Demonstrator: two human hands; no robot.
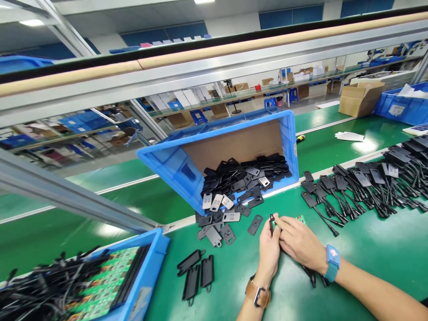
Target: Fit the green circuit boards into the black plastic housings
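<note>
My left hand and my right hand meet over the green mat, fingers pinched together on a small black plastic case with a green circuit board poking out behind the right hand. A black cable trails from under the right wrist toward me. A brown-strapped watch sits on my left wrist, a blue one on my right. Loose black case halves lie just beyond the hands.
A blue bin tipped on its side spills black case parts. Finished black cabled units lie in rows at right. Three case halves rest near left. A blue tray holds green boards and cables. White gloves lie on the conveyor.
</note>
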